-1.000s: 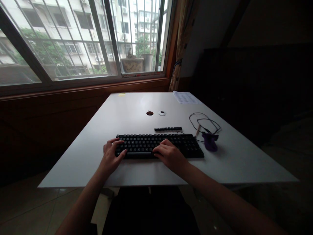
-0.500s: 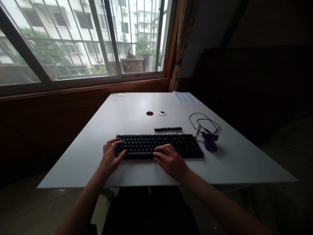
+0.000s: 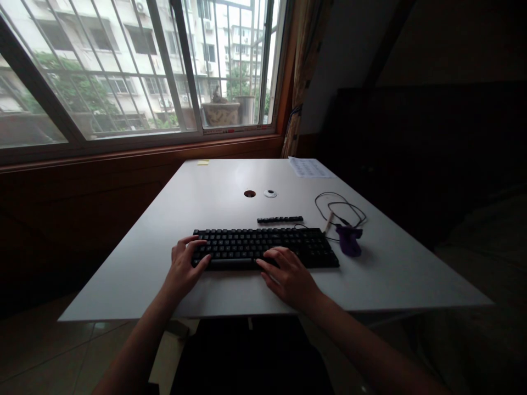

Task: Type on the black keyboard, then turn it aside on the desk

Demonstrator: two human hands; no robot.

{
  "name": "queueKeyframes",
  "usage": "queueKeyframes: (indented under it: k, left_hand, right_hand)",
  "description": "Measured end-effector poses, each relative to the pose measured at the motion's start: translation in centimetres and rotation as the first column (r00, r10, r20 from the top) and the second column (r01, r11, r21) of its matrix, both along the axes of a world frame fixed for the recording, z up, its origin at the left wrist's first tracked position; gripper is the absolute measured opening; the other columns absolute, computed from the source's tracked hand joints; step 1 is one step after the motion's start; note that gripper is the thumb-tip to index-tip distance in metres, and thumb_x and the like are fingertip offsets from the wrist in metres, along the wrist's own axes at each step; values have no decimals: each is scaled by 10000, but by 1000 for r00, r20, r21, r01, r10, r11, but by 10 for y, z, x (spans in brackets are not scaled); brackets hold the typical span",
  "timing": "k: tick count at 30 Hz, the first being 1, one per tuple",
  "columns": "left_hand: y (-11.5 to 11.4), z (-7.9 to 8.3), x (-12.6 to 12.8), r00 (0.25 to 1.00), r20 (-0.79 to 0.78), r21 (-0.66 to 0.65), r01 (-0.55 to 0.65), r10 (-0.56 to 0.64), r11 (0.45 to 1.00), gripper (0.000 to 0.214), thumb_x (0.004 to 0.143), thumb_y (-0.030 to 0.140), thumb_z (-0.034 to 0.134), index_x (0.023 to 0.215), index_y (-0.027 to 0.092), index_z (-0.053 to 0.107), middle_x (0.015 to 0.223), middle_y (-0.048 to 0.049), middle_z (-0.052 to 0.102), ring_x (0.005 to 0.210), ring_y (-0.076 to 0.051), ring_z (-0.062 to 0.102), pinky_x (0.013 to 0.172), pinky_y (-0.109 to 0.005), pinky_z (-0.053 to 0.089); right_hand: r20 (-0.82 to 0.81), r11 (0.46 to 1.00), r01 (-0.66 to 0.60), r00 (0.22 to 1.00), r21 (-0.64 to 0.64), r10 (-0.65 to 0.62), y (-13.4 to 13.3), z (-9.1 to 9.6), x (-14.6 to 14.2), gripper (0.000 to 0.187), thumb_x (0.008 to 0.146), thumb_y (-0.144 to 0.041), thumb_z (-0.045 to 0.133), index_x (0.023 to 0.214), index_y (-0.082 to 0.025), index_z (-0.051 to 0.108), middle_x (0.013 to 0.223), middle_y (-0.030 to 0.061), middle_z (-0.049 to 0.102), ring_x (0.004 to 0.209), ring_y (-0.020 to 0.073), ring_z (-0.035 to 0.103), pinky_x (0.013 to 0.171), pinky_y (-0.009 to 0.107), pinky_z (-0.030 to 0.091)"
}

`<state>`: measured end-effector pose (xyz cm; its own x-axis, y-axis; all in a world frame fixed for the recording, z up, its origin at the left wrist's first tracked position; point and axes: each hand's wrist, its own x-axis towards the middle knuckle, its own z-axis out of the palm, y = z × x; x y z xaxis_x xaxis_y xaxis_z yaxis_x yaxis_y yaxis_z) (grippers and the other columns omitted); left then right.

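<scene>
Head view — both hands (image 3: 185,269) on keyboard (image 3: 263,247); keys under fingers hidden.

Two bare arms come up from the bottom of the view. No sleeves cover them as far as they can be seen. The left hand (image 3: 184,269) and the right hand (image 3: 289,277) wear no gloves, rings or watch. The fingers are slim. Below the arms the person's clothing is dark, too dim to make out.

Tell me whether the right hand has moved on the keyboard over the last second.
Yes. The right hand has slid back toward the person: against the keyboard its fingers now reach only the near rows.
</scene>
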<state>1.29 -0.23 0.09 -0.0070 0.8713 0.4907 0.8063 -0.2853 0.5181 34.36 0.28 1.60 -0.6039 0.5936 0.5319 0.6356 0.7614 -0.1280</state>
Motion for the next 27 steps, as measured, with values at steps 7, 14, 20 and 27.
queueKeyframes:
  k: [7,14,20,27]
  left_hand:
    - [1,0,0,1000,-5,9,3,-3,1000,328,923,418,614,1213,265,619,1329,-95,516,1248,-316,500,1080,-560,393]
    - [1,-2,-1,1000,-11,16,3,-3,1000,319,934,412,607,1217,266,610,1332,-93,511,1248,-312,494,1085,-564,386]
    - [1,-3,-2,1000,-13,27,1,-1,1000,316,930,410,608,1212,267,615,1319,-90,520,1242,-311,510,1078,-564,401]
    - [3,-3,-3,1000,1,28,-7,7,1000,345,913,425,636,1219,266,616,1318,-96,517,1242,-316,513,1076,-571,412]
  right_hand:
    - [-24,1000,16,1000,6,-16,-2,0,1,402,944,-268,628,1346,-283,631,1325,98,574,1259,310,468,1057,523,471]
    - [-15,1000,9,1000,7,-9,-2,0,1,419,945,-261,626,1363,-279,619,1330,95,568,1275,301,447,1104,522,430]
    - [4,1000,25,1000,7,-25,-2,-2,1,464,928,-278,646,1389,-291,594,1388,94,530,1323,311,415,1124,527,418]
    - [-3,999,31,1000,11,-31,-2,-3,1,472,933,-269,637,1401,-306,583,1382,96,530,1325,318,405,1124,554,414]
